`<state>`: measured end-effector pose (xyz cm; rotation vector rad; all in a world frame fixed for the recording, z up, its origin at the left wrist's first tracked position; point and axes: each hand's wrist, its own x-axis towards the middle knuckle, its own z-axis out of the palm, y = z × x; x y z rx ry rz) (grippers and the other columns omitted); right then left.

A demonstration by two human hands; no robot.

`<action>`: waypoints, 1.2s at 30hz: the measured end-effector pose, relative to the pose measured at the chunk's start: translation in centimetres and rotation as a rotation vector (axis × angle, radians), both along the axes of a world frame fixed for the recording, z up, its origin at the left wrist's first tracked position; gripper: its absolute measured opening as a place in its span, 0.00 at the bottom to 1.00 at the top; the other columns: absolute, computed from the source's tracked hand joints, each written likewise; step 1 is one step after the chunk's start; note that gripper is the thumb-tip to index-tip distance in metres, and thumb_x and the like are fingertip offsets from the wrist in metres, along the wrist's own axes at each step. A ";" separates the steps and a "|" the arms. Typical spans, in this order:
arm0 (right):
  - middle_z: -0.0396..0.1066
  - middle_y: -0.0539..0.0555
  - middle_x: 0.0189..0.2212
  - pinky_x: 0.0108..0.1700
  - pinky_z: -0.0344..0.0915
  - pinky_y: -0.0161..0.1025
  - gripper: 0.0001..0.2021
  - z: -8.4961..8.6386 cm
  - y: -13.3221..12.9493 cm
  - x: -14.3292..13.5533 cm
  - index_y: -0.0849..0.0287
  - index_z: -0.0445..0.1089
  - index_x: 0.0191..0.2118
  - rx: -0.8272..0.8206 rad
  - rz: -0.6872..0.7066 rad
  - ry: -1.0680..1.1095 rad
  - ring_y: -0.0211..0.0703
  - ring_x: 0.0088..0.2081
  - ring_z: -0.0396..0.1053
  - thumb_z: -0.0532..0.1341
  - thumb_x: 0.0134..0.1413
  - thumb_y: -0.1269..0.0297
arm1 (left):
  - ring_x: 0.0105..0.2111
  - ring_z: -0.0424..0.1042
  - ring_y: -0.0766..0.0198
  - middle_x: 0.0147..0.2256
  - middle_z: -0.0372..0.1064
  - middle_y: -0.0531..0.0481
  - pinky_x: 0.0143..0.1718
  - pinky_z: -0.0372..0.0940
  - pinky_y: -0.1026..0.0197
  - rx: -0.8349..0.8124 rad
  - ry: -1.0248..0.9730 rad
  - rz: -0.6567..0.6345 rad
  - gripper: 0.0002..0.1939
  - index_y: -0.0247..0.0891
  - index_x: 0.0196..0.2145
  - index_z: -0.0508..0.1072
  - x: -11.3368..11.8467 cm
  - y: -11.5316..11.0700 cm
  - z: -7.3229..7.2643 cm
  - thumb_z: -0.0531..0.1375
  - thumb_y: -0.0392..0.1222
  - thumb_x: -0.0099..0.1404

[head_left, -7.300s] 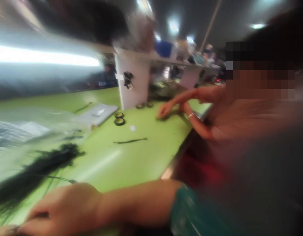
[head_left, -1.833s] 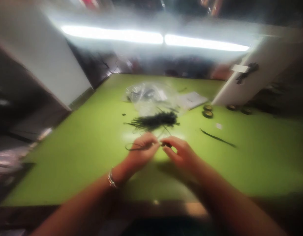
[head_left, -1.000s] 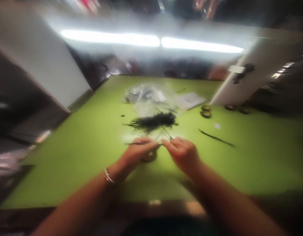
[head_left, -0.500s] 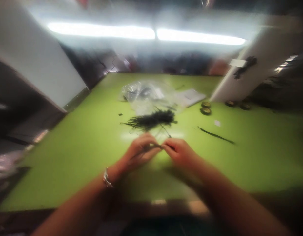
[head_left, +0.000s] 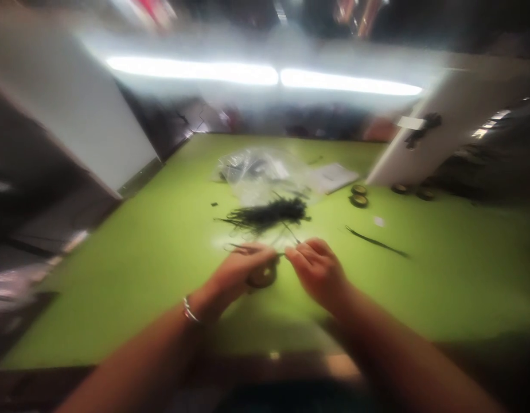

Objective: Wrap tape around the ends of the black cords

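My left hand (head_left: 245,267) is closed around a thin black cable (head_left: 234,247), whose looped end sticks out to the left past the knuckles. Below those fingers hangs a dark ring that looks like a roll of tape (head_left: 261,281), partly hidden by the hand. My right hand (head_left: 317,267) is closed too, its fingertips pinching at the short dark piece that shows between both hands. Blur hides the exact grip. Just beyond the hands lies a bundle of black cables (head_left: 267,215) on the green table (head_left: 170,275).
Behind the bundle lies a clear plastic bag (head_left: 252,172) beside a white pad (head_left: 334,176). Tape rolls (head_left: 358,200) sit by the white post (head_left: 415,143) at right. A single black cable (head_left: 377,241) and a white scrap (head_left: 378,221) lie on the right. Tube lights (head_left: 196,70) hang above.
My left hand has turned over, back upward, and the ring now shows beneath it. My right hand has shifted slightly right and rolled. The camera view has tilted up a little.
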<state>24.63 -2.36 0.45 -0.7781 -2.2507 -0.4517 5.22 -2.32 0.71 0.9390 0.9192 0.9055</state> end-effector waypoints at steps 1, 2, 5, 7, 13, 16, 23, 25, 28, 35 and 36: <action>0.71 0.54 0.28 0.42 0.61 0.42 0.09 0.0 0.0 -0.1 0.61 0.71 0.42 -0.011 0.001 0.000 0.44 0.34 0.62 0.56 0.60 0.75 | 0.16 0.51 0.74 0.18 0.58 0.55 0.17 0.43 0.66 -0.015 0.005 0.009 0.16 0.32 0.27 0.74 0.1 0.0 0.0 0.67 0.50 0.54; 0.71 0.54 0.26 0.41 0.61 0.41 0.08 -0.1 0.0 -0.1 0.60 0.71 0.41 -0.043 -0.003 0.008 0.44 0.33 0.62 0.55 0.61 0.74 | 0.15 0.50 0.74 0.17 0.56 0.56 0.17 0.43 0.66 -0.010 0.026 0.016 0.16 0.32 0.27 0.74 0.1 0.0 0.0 0.67 0.50 0.54; 0.70 0.53 0.26 0.39 0.61 0.41 0.07 0.1 0.0 -0.4 0.59 0.71 0.36 -0.236 -0.005 0.100 0.43 0.33 0.62 0.56 0.61 0.70 | 0.17 0.54 0.72 0.17 0.58 0.55 0.19 0.49 0.65 0.182 0.202 0.058 0.13 0.33 0.25 0.73 0.0 0.1 0.2 0.65 0.47 0.56; 0.72 0.54 0.29 0.41 0.62 0.41 0.06 0.3 0.1 -0.5 0.59 0.71 0.37 -0.403 0.010 0.165 0.44 0.35 0.64 0.56 0.61 0.68 | 0.22 0.61 0.67 0.21 0.64 0.51 0.24 0.57 0.63 0.429 0.369 0.100 0.11 0.33 0.23 0.74 -0.1 0.1 0.4 0.64 0.44 0.57; 0.68 0.48 0.23 0.29 0.60 0.31 0.11 0.4 0.3 -0.5 0.59 0.67 0.27 -0.939 0.112 0.249 0.34 0.26 0.64 0.55 0.62 0.70 | 0.31 0.66 0.63 0.29 0.69 0.46 0.35 0.62 0.60 0.813 0.534 0.063 0.07 0.34 0.27 0.75 -0.1 0.2 0.0 0.61 0.38 0.61; 0.66 0.46 0.21 0.27 0.56 0.31 0.10 0.3 0.2 -0.3 0.60 0.68 0.27 -0.819 0.075 0.252 0.33 0.24 0.62 0.57 0.60 0.71 | 0.29 0.65 0.65 0.30 0.68 0.48 0.31 0.61 0.62 0.729 0.461 -0.004 0.04 0.34 0.31 0.75 -0.2 0.4 -0.2 0.63 0.38 0.59; 0.66 0.49 0.20 0.29 0.51 0.38 0.07 0.3 0.1 0.2 0.61 0.72 0.36 0.054 -0.066 -0.031 0.38 0.25 0.57 0.57 0.58 0.76 | 0.17 0.55 0.73 0.17 0.57 0.57 0.19 0.49 0.68 0.102 0.102 -0.159 0.12 0.33 0.33 0.72 -0.8 0.2 -0.1 0.65 0.45 0.58; 0.69 0.50 0.22 0.32 0.54 0.38 0.07 0.1 0.2 0.3 0.63 0.72 0.40 0.102 -0.025 -0.039 0.38 0.27 0.59 0.59 0.58 0.75 | 0.16 0.54 0.74 0.16 0.55 0.58 0.18 0.48 0.67 0.041 0.010 -0.151 0.12 0.32 0.30 0.71 -0.7 0.1 -0.2 0.65 0.45 0.58; 0.71 0.50 0.23 0.35 0.57 0.38 0.07 -0.4 0.5 0.3 0.62 0.71 0.41 0.065 0.017 -0.021 0.39 0.28 0.61 0.58 0.58 0.75 | 0.15 0.52 0.74 0.15 0.54 0.58 0.17 0.46 0.67 0.034 0.005 -0.095 0.11 0.32 0.29 0.71 -0.4 0.2 -0.5 0.64 0.44 0.58; 0.75 0.54 0.34 0.45 0.60 0.42 0.09 0.1 0.7 -0.5 0.60 0.71 0.41 -0.422 0.059 0.150 0.43 0.37 0.67 0.57 0.61 0.62 | 0.29 0.67 0.66 0.29 0.68 0.48 0.30 0.61 0.63 0.774 0.544 0.122 0.05 0.34 0.26 0.74 -0.7 0.6 -0.5 0.62 0.36 0.59; 0.75 0.54 0.34 0.44 0.60 0.41 0.09 0.4 0.7 -0.5 0.59 0.72 0.40 -0.513 0.058 0.132 0.42 0.37 0.67 0.55 0.63 0.63 | 0.30 0.68 0.65 0.30 0.69 0.48 0.32 0.62 0.63 0.859 0.579 0.117 0.03 0.35 0.28 0.75 -0.7 0.6 -0.6 0.62 0.35 0.59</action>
